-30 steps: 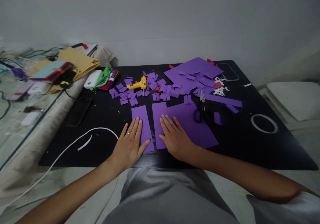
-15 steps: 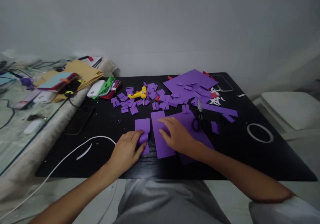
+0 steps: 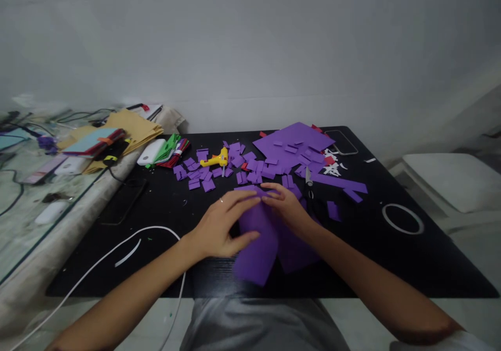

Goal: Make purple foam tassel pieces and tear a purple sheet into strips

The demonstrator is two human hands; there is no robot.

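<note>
A purple paper sheet (image 3: 256, 252) is bent and slightly blurred in front of me, its near end close to the table's front edge. My left hand (image 3: 229, 223) reaches over its left side, fingers stretched, thumb apart, fingertips near the upper part. At the upper right of that sheet, my right hand (image 3: 287, 210) has its fingers closed on the paper, with the grip partly hidden. Under my right wrist lies a larger purple sheet (image 3: 299, 254). Scissors (image 3: 309, 178) lie just beyond my right hand, their handles mostly hidden.
Several small folded purple pieces (image 3: 209, 185) surround a yellow glue gun (image 3: 217, 159). Behind are a big purple sheet (image 3: 293, 134) and white scraps (image 3: 332, 169). A white ring (image 3: 403, 219) lies right; a phone (image 3: 123, 202) and white cable (image 3: 117, 246) are left.
My left hand has left the small folded purple piece and moved right to the sheet. That sheet, flat before, is now bent and shifted toward me. My right hand has moved slightly right.
</note>
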